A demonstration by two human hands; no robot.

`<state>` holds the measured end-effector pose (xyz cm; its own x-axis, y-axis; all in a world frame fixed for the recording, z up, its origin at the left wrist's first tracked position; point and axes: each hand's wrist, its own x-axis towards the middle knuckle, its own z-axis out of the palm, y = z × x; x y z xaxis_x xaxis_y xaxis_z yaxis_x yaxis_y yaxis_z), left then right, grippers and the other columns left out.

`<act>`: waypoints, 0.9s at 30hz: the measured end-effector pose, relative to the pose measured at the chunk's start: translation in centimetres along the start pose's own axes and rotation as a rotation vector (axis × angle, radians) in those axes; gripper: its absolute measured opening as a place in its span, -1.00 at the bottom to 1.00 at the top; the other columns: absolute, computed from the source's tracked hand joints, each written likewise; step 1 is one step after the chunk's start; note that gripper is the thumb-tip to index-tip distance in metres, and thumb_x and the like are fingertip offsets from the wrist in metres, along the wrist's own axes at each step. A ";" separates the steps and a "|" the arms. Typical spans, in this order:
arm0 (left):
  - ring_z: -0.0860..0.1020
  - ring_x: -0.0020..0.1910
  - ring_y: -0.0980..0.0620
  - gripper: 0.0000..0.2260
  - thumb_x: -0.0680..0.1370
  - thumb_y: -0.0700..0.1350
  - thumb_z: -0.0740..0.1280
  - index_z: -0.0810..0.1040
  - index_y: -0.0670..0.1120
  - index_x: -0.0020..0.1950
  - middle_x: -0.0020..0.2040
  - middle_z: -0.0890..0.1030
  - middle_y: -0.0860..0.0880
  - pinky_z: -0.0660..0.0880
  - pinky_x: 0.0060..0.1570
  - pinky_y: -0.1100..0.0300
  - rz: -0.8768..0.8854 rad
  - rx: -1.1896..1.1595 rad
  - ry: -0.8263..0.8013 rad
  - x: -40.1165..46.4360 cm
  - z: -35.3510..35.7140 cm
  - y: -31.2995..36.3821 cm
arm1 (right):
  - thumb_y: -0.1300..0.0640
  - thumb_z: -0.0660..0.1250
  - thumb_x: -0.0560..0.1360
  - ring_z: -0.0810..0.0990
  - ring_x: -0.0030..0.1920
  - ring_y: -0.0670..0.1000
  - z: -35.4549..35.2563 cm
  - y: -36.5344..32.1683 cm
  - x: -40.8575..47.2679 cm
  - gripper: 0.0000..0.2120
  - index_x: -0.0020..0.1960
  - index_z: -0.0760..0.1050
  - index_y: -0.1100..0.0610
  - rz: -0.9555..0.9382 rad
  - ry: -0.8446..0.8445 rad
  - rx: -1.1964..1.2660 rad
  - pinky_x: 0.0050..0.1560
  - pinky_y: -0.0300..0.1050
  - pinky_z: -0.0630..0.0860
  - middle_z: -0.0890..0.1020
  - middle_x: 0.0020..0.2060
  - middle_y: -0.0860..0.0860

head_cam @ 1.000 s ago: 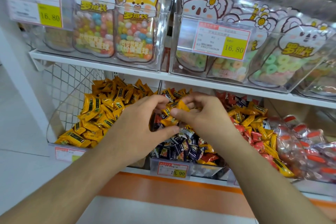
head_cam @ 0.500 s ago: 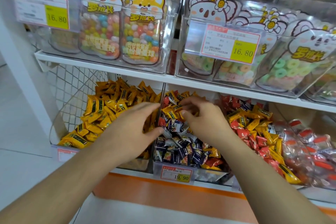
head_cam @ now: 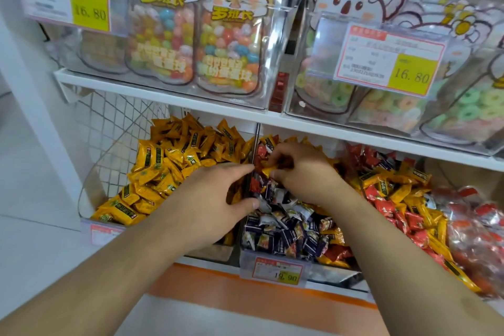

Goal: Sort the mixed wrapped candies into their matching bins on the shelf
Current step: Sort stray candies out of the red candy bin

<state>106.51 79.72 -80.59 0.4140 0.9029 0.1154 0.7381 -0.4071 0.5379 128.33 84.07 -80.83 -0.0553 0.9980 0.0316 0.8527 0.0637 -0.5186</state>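
Note:
Three clear bins of wrapped candies stand on the lower shelf. The left bin point(head_cam: 90, 194) holds yellow candies point(head_cam: 163, 166). The middle bin point(head_cam: 275, 262) holds dark blue candies point(head_cam: 286, 226) mixed with yellow and red ones. The right bin holds red and yellow candies point(head_cam: 395, 199). My right hand point(head_cam: 302, 172) reaches into the back of the middle bin and pinches a yellow candy point(head_cam: 268, 170) between thumb and fingers. My left hand point(head_cam: 215, 199) hovers over the divider between the left and middle bins, fingers relaxed and spread, holding nothing that I can see.
The upper shelf point(head_cam: 169, 101) overhangs the bins and carries clear boxes of bagged jelly beans point(head_cam: 161, 43) and ring gummies point(head_cam: 381, 106) with price tags. A wire mesh panel point(head_cam: 114, 123) closes the left side. Red-wrapped sweets point(head_cam: 477, 232) fill the far right. An orange strip point(head_cam: 245, 289) runs below.
Both hands have moved deeper into the middle bin. My left hand has let go of the candy cluster and opened; my right hand has reached toward the back and pinched a yellow candy.

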 end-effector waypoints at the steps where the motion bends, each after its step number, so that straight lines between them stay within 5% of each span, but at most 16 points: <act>1: 0.38 0.47 0.13 -0.39 0.59 0.26 0.34 0.24 0.25 0.61 0.58 0.28 0.26 0.35 0.40 0.21 0.008 0.003 0.008 0.0 0.1 0.0 | 0.09 0.49 0.54 0.57 -0.04 -0.11 -0.3 0.1 -0.2 -0.88 -0.01 0.58 -0.08 0.007 0.009 0.015 -0.16 -0.26 0.49 0.59 -0.04 -0.15; 8: 0.44 0.27 0.29 -0.51 0.58 0.18 0.38 0.40 0.18 0.50 0.37 0.48 0.23 0.38 0.22 0.37 0.049 -0.014 0.154 -0.2 0.1 0.3 | 0.12 0.51 0.53 0.64 -0.13 -0.22 -2.7 -1.0 -3.5 -0.89 -0.06 0.61 -0.05 0.110 0.379 0.428 -0.02 -0.27 0.53 0.69 -0.14 -0.16; 12: 0.46 0.25 0.28 -0.46 0.53 0.16 0.46 0.40 0.16 0.48 0.32 0.50 0.23 0.43 0.19 0.36 0.072 -0.091 0.257 -0.5 -0.5 1.3 | 0.24 0.48 0.55 0.74 -0.12 0.08 -2.7 -3.3 -5.9 -0.92 0.03 0.62 0.19 0.135 0.243 0.810 0.03 0.03 0.69 0.74 -0.14 0.11; 15: 0.56 0.07 0.21 -0.61 0.54 0.15 0.43 0.54 0.17 0.35 0.14 0.60 0.22 0.57 0.02 0.19 0.086 -0.045 0.289 -1.0 -1.0 1.8 | 0.32 0.41 0.58 0.75 -0.08 0.17 -2.3 -4.3 -6.6 -0.89 0.09 0.57 0.33 0.061 0.061 1.012 0.01 -0.01 0.69 0.71 -0.12 0.28; 17: 0.56 -0.15 0.20 -0.75 0.58 0.11 0.39 0.61 0.15 0.25 -0.05 0.62 0.20 0.52 -0.25 0.22 0.044 0.021 0.325 -1.2 -1.2 1.6 | 0.29 0.40 0.59 0.75 -0.04 0.10 -2.5 -4.0 -6.5 -0.93 0.07 0.62 0.24 0.058 0.097 0.896 0.04 -0.03 0.68 0.74 -0.11 0.18; 19: 0.57 -0.16 0.19 -0.71 0.61 0.08 0.38 0.59 0.13 0.34 0.01 0.63 0.15 0.51 -0.29 0.25 -0.032 0.065 0.322 -1.1 -1.3 0.8 | 0.25 0.39 0.59 0.72 -0.05 -0.02 -2.8 -2.5 -6.1 -0.88 0.01 0.66 0.07 0.097 0.233 0.609 0.00 -0.10 0.65 0.74 -0.11 0.00; 21: 0.59 0.14 0.08 -0.54 0.60 0.09 0.39 0.45 0.12 0.50 0.32 0.57 0.10 0.60 0.02 0.17 -0.068 0.087 0.294 -1.0 -1.2 -0.1 | 0.24 0.38 0.59 0.67 -0.07 -0.13 -3.0 -0.8 -5.6 -0.81 0.00 0.65 -0.04 0.106 0.311 0.409 -0.08 -0.20 0.60 0.72 -0.10 -0.12; 23: 0.47 0.38 0.10 -0.48 0.61 0.12 0.37 0.36 0.15 0.56 0.46 0.43 0.16 0.46 0.25 0.21 -0.033 0.063 0.267 -0.9 -1.0 -0.2 | 0.22 0.38 0.59 0.62 -0.07 -0.22 -2.7 0.5 -5.1 -0.80 0.05 0.64 -0.08 0.081 0.296 0.268 -0.13 -0.33 0.54 0.68 -0.05 -0.19; 27: 0.33 0.44 0.24 -0.49 0.63 0.19 0.29 0.30 0.21 0.58 0.50 0.30 0.31 0.28 0.35 0.32 0.075 0.044 0.182 -0.6 -0.3 1.1 | 0.13 0.42 0.58 0.59 -0.02 -0.19 -1.7 1.5 -3.8 -0.77 0.20 0.62 -0.10 0.020 0.193 0.051 -0.13 -0.47 0.40 0.64 0.01 -0.19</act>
<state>106.91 78.79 -79.88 0.3686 0.8782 0.3048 0.7334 -0.4762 0.4852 130.70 80.37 -80.33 0.0665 0.9812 0.1812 0.8247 0.0482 -0.5636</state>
